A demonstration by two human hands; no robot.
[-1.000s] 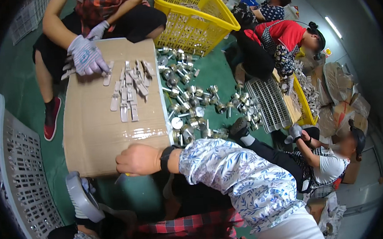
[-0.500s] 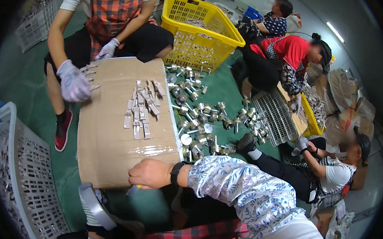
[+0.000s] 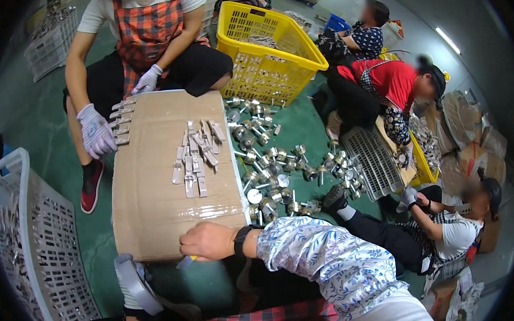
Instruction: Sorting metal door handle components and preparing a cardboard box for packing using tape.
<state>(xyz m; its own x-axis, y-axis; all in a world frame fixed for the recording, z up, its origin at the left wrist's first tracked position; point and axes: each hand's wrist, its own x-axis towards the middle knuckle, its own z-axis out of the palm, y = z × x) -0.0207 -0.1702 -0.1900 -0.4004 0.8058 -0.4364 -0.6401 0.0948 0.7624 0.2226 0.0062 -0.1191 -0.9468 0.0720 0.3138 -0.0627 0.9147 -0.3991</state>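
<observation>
My right hand point(image 3: 206, 241) rests closed at the near edge of a brown cardboard-topped surface point(image 3: 149, 220). A small yellow tool with a flat grey tip point(image 3: 186, 262), like a knife, pokes out under its fingers. My left hand point(image 3: 125, 284), in a striped white glove, is low at the surface's near left corner. A grey ring-shaped roll point(image 3: 137, 285) is in it, hiding most of its fingers. Pale metal lever-like pieces point(image 3: 195, 158) lie in a loose pile on the cardboard. Several similar pieces point(image 3: 123, 121) stand in a row along the far left edge.
Across sits a co-worker, whose gloved hand point(image 3: 97, 132) is beside that row. Metal parts with stems point(image 3: 281, 165) cover the floor at the right. A yellow crate point(image 3: 264, 77) stands behind them, a white basket point(image 3: 50, 244) at the left. More people sit at the right.
The whole view has shifted a little, so things sit lower. The co-worker's gloved hand has drawn back from over the cardboard to its left edge. My hands keep nearly the same pose.
</observation>
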